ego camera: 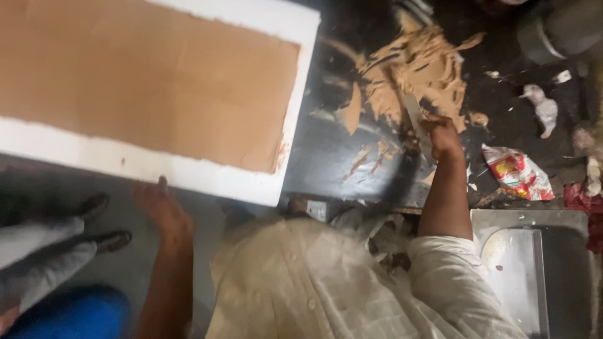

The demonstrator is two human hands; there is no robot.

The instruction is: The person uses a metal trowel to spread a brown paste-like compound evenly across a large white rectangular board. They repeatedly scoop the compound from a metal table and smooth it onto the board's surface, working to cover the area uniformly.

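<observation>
Looking down from my head, I had a big white board (188, 172) filling the upper left of the frame, most of its face already covered in a flat tan coat (144, 75), with a bare white margin left along its lower and right edges. Its lower right corner sat near the middle of the frame, right against the dark worktop (326, 157). Below the board's lower edge there was open grey floor (125, 263), and at the far left another person's two dark shoes (103, 223) and pale trouser legs stood on it, so room that way was tight.

My left hand (160, 210) reached up from the bottom of the frame, arm nearly straight, fingers laid against the board's lower edge; whether they gripped it or only steadied it I could not tell. My right arm ran up the right of centre, bent at the wrist, and my right hand (443, 135) was closed round the handle of a putty knife (414, 113), whose blade pointed up and left into a heap of tan putty (414, 66) smeared on the worktop in the upper middle.

Just right of that hand lay a crumpled plastic packet (518, 172), white with red and yellow print. Above it, toward the upper right, lay a small white scrap (543, 107). At the lower right corner sat a grey metal tray (521, 263) with a raised rim, close by my right sleeve
</observation>
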